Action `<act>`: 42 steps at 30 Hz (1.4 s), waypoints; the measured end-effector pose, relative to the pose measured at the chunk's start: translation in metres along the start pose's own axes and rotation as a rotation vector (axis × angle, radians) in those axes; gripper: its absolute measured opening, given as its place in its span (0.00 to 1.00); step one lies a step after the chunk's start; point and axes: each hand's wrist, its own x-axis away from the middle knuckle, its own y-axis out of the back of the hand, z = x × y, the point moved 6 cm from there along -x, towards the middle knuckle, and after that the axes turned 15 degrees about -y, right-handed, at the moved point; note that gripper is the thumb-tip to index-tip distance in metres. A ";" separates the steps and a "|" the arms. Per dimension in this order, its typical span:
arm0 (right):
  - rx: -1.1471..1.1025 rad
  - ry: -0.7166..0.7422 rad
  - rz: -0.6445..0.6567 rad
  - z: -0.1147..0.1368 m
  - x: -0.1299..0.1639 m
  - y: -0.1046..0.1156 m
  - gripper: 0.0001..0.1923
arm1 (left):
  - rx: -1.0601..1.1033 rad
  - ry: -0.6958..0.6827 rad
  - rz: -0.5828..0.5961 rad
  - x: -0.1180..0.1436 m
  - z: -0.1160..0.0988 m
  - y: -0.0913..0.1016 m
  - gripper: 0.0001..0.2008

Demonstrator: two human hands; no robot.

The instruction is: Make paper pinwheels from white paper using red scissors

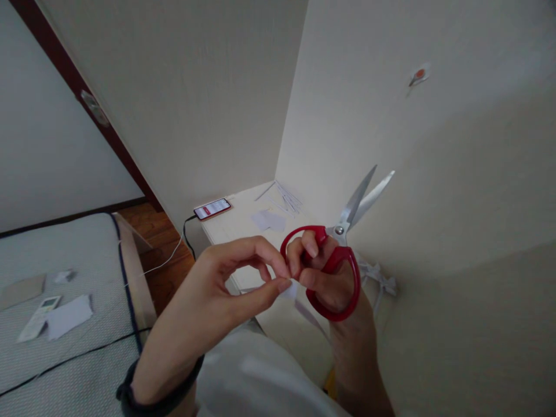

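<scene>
My right hand (332, 284) is hooked through the red handles of a pair of scissors (340, 230). Their metal blades stand apart and point up and to the right, with nothing between them. My left hand (243, 281) pinches a small white piece of paper (288, 289) between thumb and forefinger. Its fingertips meet those of my right hand, whose thumb and forefinger are also at the paper. A thin pale strip trails down to the right below the fingers. Part of the paper is hidden by my fingertips.
On the white table (226, 227) behind my hands lie a phone (212, 209) with a cable, paper pieces (268, 220) and several thin strips (287, 198). Walls rise behind and at right. A bed (99, 249) at left bears a remote control (39, 318) and paper (69, 316).
</scene>
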 end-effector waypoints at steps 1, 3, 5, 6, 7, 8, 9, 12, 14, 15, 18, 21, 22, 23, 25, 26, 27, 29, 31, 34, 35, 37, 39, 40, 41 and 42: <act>0.002 0.000 0.008 -0.001 -0.001 0.000 0.16 | -0.002 -0.002 -0.002 0.000 0.000 0.000 0.06; 0.009 0.011 0.028 0.000 -0.001 -0.001 0.15 | -0.020 -0.014 -0.004 -0.001 -0.001 0.000 0.06; 0.014 0.021 0.041 0.001 -0.001 -0.003 0.15 | -0.050 -0.037 0.000 -0.001 -0.003 -0.002 0.07; 0.020 0.022 0.035 0.002 -0.001 -0.004 0.16 | -0.067 -0.044 -0.002 0.000 -0.004 -0.002 0.07; 0.029 0.017 0.017 0.003 -0.001 -0.004 0.16 | -0.084 -0.052 -0.005 0.000 -0.005 -0.003 0.07; 0.041 0.010 -0.011 0.004 0.000 -0.005 0.17 | -0.101 -0.058 -0.012 0.000 -0.006 -0.003 0.07; 0.054 0.002 -0.042 0.004 0.001 -0.005 0.18 | -0.119 -0.064 -0.019 0.001 -0.007 -0.003 0.07; 0.094 0.003 -0.130 0.007 0.004 -0.005 0.19 | -0.166 -0.086 -0.042 0.003 -0.010 -0.002 0.06; 0.113 0.033 -0.166 0.009 0.005 -0.006 0.19 | -0.182 -0.104 -0.053 0.004 -0.012 -0.002 0.06; 0.110 0.055 -0.175 0.011 0.006 -0.007 0.19 | -0.188 -0.111 -0.052 0.005 -0.012 -0.002 0.06; 0.074 0.116 -0.191 0.015 0.007 -0.009 0.18 | -0.205 -0.119 -0.029 0.006 -0.012 -0.005 0.05; 0.093 0.133 -0.216 0.018 0.007 -0.012 0.19 | -0.182 -0.112 0.007 0.005 -0.011 -0.009 0.05; 0.108 0.132 -0.227 0.018 0.007 -0.012 0.19 | -0.166 -0.110 0.006 0.005 -0.011 -0.010 0.05; 0.116 0.131 -0.233 0.018 0.006 -0.011 0.20 | -0.149 -0.107 0.001 0.004 -0.010 -0.010 0.05; 0.109 0.134 -0.232 0.018 0.006 -0.009 0.21 | -0.122 -0.105 -0.016 0.004 -0.009 -0.008 0.05; 0.103 0.134 -0.222 0.018 0.006 -0.008 0.21 | -0.109 -0.108 -0.023 0.004 -0.008 -0.007 0.05; 0.098 0.130 -0.210 0.017 0.006 -0.007 0.21 | -0.098 -0.110 -0.027 0.003 -0.008 -0.007 0.05; 0.102 0.102 -0.179 0.015 0.006 -0.006 0.21 | -0.092 -0.104 -0.034 0.004 -0.007 -0.005 0.05; 0.128 0.079 -0.150 0.014 0.006 -0.007 0.20 | -0.096 -0.097 -0.046 0.005 -0.006 -0.004 0.06; 0.152 0.094 -0.143 0.016 0.007 -0.009 0.19 | -0.101 -0.090 -0.068 0.005 -0.005 -0.002 0.06; 0.153 0.107 -0.150 0.017 0.007 -0.009 0.18 | -0.103 -0.090 -0.072 0.006 -0.005 -0.002 0.06; 0.163 0.137 -0.167 0.019 0.007 -0.009 0.18 | -0.109 -0.092 -0.078 0.006 -0.005 -0.002 0.05; 0.187 0.176 -0.175 0.020 0.007 -0.008 0.19 | -0.114 -0.104 -0.078 0.006 -0.006 -0.002 0.05; 0.204 0.196 -0.174 0.021 0.007 -0.008 0.19 | -0.117 -0.112 -0.079 0.006 -0.006 -0.001 0.05; 0.221 0.216 -0.168 0.022 0.007 -0.008 0.19 | -0.125 -0.120 -0.083 0.007 -0.007 -0.001 0.06; 0.237 0.232 -0.164 0.023 0.008 -0.008 0.18 | -0.137 -0.128 -0.084 0.007 -0.008 -0.001 0.06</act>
